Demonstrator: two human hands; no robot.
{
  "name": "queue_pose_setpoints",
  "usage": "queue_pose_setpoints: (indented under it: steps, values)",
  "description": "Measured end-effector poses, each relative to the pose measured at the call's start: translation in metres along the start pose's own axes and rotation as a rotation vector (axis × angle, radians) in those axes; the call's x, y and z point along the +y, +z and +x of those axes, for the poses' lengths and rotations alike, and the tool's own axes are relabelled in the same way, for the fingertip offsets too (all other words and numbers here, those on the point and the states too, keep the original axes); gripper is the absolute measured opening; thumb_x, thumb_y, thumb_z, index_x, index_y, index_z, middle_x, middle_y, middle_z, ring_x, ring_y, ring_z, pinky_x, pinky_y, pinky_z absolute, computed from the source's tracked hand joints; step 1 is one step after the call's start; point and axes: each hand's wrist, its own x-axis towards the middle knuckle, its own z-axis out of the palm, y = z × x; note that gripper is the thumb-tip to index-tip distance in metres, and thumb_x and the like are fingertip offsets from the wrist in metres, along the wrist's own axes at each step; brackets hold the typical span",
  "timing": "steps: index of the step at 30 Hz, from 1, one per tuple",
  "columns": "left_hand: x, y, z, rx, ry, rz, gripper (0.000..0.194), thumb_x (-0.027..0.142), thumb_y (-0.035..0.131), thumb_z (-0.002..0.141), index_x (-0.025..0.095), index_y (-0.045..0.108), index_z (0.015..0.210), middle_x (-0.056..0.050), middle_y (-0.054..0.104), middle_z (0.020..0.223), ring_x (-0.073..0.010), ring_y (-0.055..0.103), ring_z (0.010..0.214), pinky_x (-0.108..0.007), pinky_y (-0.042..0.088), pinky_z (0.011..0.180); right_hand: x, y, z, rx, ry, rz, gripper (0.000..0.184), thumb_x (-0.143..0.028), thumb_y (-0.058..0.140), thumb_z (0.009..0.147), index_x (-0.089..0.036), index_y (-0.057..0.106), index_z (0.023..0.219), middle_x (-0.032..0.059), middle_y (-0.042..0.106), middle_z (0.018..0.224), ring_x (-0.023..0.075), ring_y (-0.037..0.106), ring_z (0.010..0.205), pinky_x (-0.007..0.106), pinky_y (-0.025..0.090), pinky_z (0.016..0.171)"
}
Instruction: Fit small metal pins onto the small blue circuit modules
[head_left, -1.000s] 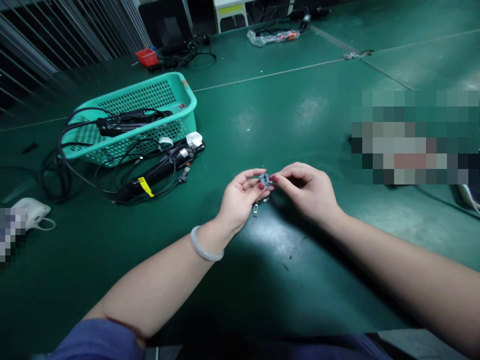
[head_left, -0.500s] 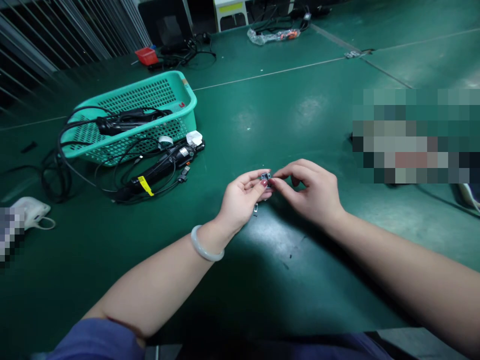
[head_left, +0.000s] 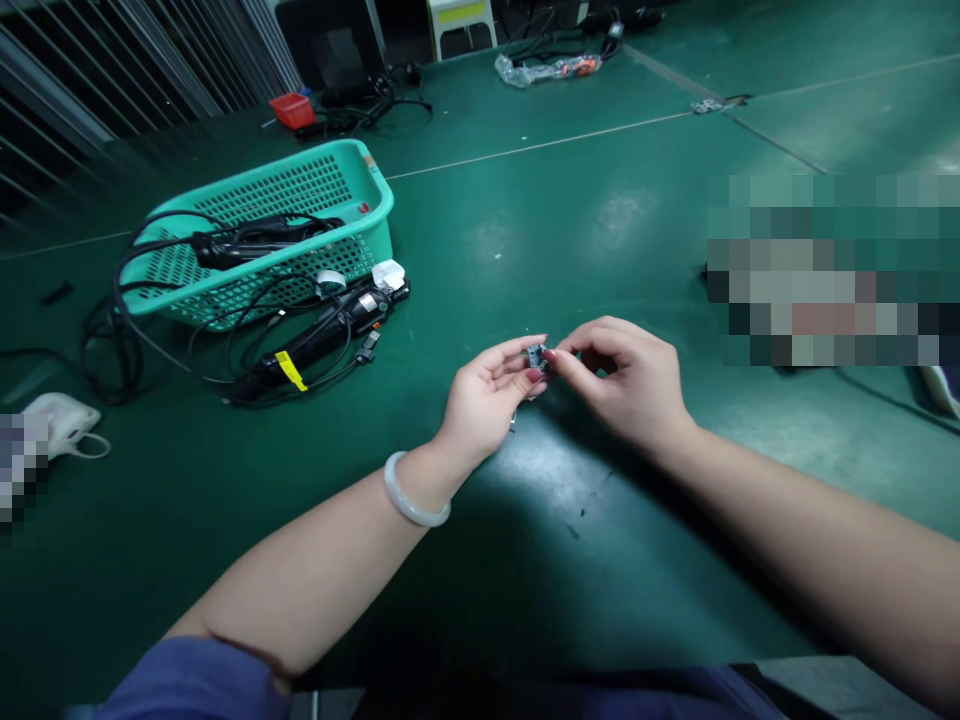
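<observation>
Between the fingertips of both hands is a small grey block-like part [head_left: 535,356], too small to name more exactly. My left hand [head_left: 487,398] grips it with the thumb below and the fingers behind; a pale bangle rings that wrist. From the other side, my right hand [head_left: 626,375] pinches at the part's right edge with thumb and forefinger. A small metallic piece [head_left: 513,422] shows just under my left hand, partly hidden by it. The fingers cover much of the held part.
A turquoise basket [head_left: 382,225] with black cabled devices stands at the left. In front of it lies another black device [head_left: 322,335] with cables and a yellow tag. A white object [head_left: 64,425] is at the far left, a red tray [head_left: 292,110] farther back.
The grey part has turned between the fingers and shifted slightly right. My left thumb has slid lower, and the small metallic piece below is now more covered.
</observation>
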Motion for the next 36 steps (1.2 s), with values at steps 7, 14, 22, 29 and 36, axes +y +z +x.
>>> queue_pose_setpoints:
  steps: [7, 14, 22, 29, 36]
  values:
    - [0.0016, 0.0013, -0.0033, -0.004, 0.026, 0.078, 0.031, 0.020, 0.072, 0.072, 0.021, 0.069, 0.103, -0.005, 0.074, 0.095, -0.0131, 0.068, 0.082, -0.027, 0.054, 0.079, -0.0012, -0.0016, 0.0013, 0.002, 0.004, -0.014, 0.018, -0.030, 0.062, 0.082, -0.023, 0.060, 0.066, 0.0018, 0.063, 0.067, 0.0127, 0.051, 0.056, 0.029, 0.041, 0.054]
    - [0.0025, 0.0029, -0.0067, 0.001, 0.037, 0.152, 0.035, 0.020, 0.071, 0.072, 0.019, 0.068, 0.107, -0.006, 0.073, 0.098, -0.0155, 0.069, 0.084, -0.031, 0.055, 0.083, 0.0020, 0.0000, 0.0012, -0.013, 0.049, 0.046, 0.016, -0.031, 0.064, 0.081, -0.023, 0.062, 0.068, 0.0019, 0.064, 0.069, 0.0139, 0.054, 0.061, 0.029, 0.043, 0.057]
    - [0.0033, 0.0026, -0.0079, 0.002, 0.039, 0.169, 0.033, 0.020, 0.071, 0.072, 0.017, 0.069, 0.105, -0.006, 0.073, 0.089, -0.0152, 0.069, 0.080, -0.032, 0.055, 0.082, 0.0038, 0.0038, -0.0014, -0.015, 0.144, 0.109, 0.018, -0.034, 0.067, 0.078, -0.022, 0.063, 0.065, 0.0015, 0.065, 0.067, 0.0148, 0.056, 0.061, 0.029, 0.043, 0.057]
    - [0.0030, 0.0032, -0.0057, 0.006, -0.010, 0.130, 0.032, 0.018, 0.070, 0.073, 0.017, 0.068, 0.105, -0.004, 0.073, 0.089, -0.0125, 0.068, 0.076, -0.029, 0.056, 0.079, -0.0007, 0.0047, -0.0018, 0.012, 0.056, 0.066, 0.019, -0.029, 0.064, 0.081, -0.021, 0.058, 0.065, 0.0004, 0.059, 0.065, 0.0122, 0.050, 0.057, 0.027, 0.040, 0.054]
    - [0.0013, 0.0023, -0.0052, -0.039, -0.034, 0.055, 0.036, 0.017, 0.071, 0.072, 0.019, 0.068, 0.108, -0.005, 0.072, 0.096, -0.0143, 0.067, 0.085, -0.032, 0.054, 0.085, 0.0039, 0.0058, -0.0005, 0.011, 0.083, 0.081, 0.018, -0.030, 0.063, 0.081, -0.021, 0.057, 0.066, -0.0004, 0.057, 0.064, 0.0117, 0.048, 0.056, 0.027, 0.038, 0.052]
